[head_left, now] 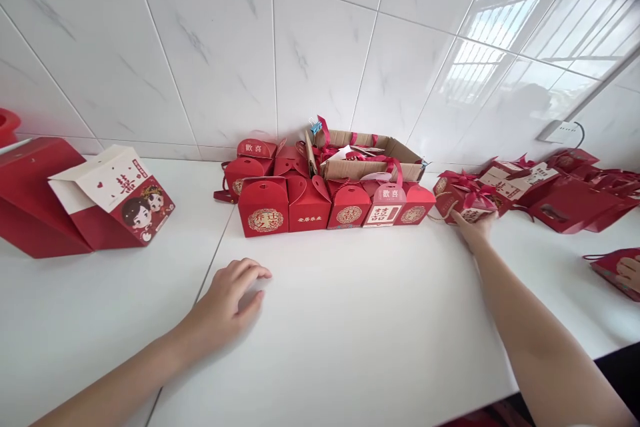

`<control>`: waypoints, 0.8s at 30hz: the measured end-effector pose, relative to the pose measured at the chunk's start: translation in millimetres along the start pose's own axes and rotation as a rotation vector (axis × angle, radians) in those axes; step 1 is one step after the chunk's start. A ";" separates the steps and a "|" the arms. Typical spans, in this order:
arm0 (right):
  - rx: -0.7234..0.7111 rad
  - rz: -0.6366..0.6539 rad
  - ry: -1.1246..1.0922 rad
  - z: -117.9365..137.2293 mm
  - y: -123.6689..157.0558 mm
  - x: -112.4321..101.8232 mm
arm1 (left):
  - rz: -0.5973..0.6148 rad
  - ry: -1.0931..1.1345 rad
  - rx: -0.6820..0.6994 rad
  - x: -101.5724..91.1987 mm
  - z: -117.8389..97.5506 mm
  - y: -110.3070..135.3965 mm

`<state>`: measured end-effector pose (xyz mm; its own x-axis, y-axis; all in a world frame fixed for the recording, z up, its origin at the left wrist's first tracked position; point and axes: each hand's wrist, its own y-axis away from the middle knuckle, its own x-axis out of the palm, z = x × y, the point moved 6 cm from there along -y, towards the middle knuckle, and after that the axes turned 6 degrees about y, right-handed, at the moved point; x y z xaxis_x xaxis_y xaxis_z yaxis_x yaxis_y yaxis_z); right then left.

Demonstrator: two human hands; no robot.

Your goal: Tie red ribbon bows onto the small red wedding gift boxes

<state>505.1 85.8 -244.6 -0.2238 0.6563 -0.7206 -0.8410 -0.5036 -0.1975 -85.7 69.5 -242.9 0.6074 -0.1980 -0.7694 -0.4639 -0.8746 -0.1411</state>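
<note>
My left hand rests on the white tabletop with nothing in it, its fingers loosely curled and the thumb apart from them. At the right end of a row of boxes, my right hand grips a small red gift box tied with a dark red ribbon bow. Its fingers are partly hidden under the box. Left of that box stands a row of folded red candy boxes with gold and white printing, several of them side by side.
Behind the row, an open cardboard box holds ribbons and cards against the tiled wall. Large red and cream cartons stand at left. More red boxes and bags lie at right, below a wall socket. Another person's fingers touch a red bag.
</note>
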 end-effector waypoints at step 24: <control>0.088 0.019 0.104 -4.4 25.1 -2.7 | -1.115 -0.145 -0.441 -169.0 74.2 47.5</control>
<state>486.8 68.9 -250.6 -0.1920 0.5830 -0.7895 -0.8781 -0.4613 -0.1271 -258.1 94.3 -165.8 0.4420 0.7888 -0.4270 0.5465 -0.6143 -0.5691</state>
